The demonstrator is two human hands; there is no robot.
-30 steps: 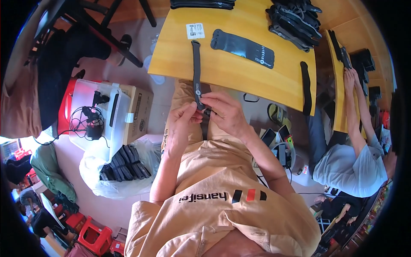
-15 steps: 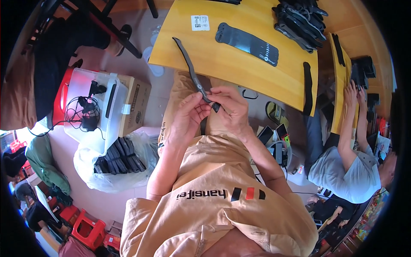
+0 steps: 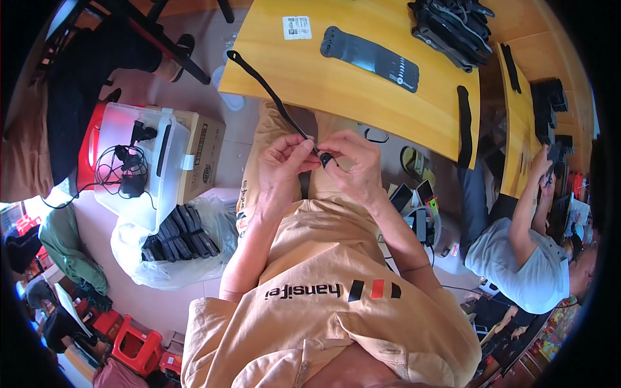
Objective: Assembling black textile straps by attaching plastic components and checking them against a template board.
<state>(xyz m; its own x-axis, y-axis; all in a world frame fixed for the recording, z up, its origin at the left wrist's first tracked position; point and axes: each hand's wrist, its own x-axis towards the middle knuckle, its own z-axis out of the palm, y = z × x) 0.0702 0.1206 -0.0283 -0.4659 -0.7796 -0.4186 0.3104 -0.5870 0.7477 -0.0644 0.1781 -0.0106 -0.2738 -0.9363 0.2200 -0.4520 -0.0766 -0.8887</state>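
Observation:
A long narrow black strap [image 3: 275,96] runs from over the table's left edge down to my lap. My left hand [image 3: 284,160] pinches it near its lower end between thumb and fingers. Close beside it, my right hand [image 3: 354,167] grips the short dark end piece [image 3: 326,159], which looks folded or looped. The fingertips of both hands nearly meet there, and they hide part of the strap. A flat dark panel [image 3: 372,59] with a row of pale marks lies on the yellow table [image 3: 278,64] ahead. Another black strap [image 3: 464,126] lies along the table's right edge.
A heap of black straps [image 3: 449,32] and a white label [image 3: 297,28] are on the table. At left stand a clear plastic bin [image 3: 162,194] with cables and a bag of black bundles [image 3: 181,236]. A co-worker [image 3: 517,265] handles dark parts at the right.
The strap's far end has swung left and up, and its lower end has turned in my fingers. Both hands stay close together. The co-worker's hands have shifted toward the dark parts.

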